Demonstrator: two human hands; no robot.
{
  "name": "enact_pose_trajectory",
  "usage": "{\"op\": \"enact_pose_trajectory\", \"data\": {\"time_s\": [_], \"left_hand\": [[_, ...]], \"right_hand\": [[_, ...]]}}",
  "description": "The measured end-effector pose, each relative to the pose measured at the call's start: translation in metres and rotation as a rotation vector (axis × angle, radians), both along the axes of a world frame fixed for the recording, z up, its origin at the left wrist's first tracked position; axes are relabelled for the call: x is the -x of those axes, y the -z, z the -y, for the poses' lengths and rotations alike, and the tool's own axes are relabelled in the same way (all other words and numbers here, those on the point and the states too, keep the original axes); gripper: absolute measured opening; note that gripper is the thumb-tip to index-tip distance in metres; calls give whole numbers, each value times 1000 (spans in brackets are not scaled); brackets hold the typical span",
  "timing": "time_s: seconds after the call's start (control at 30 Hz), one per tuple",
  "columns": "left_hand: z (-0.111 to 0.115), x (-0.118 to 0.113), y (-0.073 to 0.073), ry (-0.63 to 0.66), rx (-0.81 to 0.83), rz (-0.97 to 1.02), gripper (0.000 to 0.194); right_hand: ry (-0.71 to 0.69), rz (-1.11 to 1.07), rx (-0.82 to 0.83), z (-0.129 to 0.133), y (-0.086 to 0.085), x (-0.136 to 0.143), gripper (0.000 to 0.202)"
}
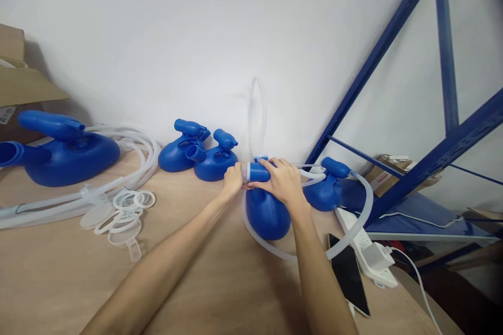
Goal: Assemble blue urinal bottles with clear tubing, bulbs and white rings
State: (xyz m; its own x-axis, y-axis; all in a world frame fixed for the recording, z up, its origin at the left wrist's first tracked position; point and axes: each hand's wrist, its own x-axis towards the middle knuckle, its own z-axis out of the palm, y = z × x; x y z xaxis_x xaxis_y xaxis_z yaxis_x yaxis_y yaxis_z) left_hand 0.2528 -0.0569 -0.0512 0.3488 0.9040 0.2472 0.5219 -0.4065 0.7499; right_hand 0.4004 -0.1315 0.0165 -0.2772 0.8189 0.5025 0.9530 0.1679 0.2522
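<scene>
A blue plastic bottle (269, 217) stands on the wooden table between my forearms. Its blue neck (258, 172) points left and ends in a white ring. My right hand (283, 180) is wrapped round this neck. At the neck's left end, my left hand (234, 178) has its fingers closed on a translucent cap (244, 171). A clear tube (271, 248) curves round the front of the bottle, and a loop of tubing rises behind it against the wall.
Two blue bottles (216, 164) stand left of centre, a larger one (73, 159) far left. White rings and caps (126, 220) lie near coiled tubing (137, 167). At right are another blue bottle (324, 193), a phone (349, 272), a power strip (363, 246) and blue shelving (377, 57).
</scene>
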Motion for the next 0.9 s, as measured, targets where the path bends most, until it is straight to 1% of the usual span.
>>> {"op": "enact_pose_trajectory", "data": {"time_s": [0.07, 0.13, 0.2, 0.27, 0.33, 0.4, 0.47, 0.53, 0.6, 0.77, 0.9], "left_hand": [[-4, 5, -4, -24, 37, 32, 45], [-6, 11, -8, -56, 33, 52, 43], [-4, 18, -13, -84, -16, 50, 40], [2, 22, -17, -73, -83, 35, 43], [8, 23, -20, 9, -132, 18, 36], [13, 20, -24, 137, -145, 11, 24], [16, 16, -26, 250, -136, 31, 21], [16, 12, -24, 332, -94, 102, 28], [15, 9, -19, 382, -41, 180, 33], [8, 5, -2, 445, 34, 280, 31], [3, 6, 5, 498, 101, 313, 29]], "right_hand": [[9, -51, -12, 3, -4, -4, 63], [22, -76, 6, 5, -7, -7, 64], [33, -99, 32, 8, -10, -9, 65], [48, -132, 56, 10, -13, -10, 66], [70, -167, 84, 11, -15, -12, 67], [83, -200, 105, 12, -16, -15, 69], [81, -238, 114, 13, -17, -19, 73], [65, -280, 115, 14, -18, -22, 75], [45, -308, 113, 14, -18, -23, 72], [-6, -294, 113, 15, -20, -20, 65], [-32, -283, 158, 15, -23, -20, 65]]}}
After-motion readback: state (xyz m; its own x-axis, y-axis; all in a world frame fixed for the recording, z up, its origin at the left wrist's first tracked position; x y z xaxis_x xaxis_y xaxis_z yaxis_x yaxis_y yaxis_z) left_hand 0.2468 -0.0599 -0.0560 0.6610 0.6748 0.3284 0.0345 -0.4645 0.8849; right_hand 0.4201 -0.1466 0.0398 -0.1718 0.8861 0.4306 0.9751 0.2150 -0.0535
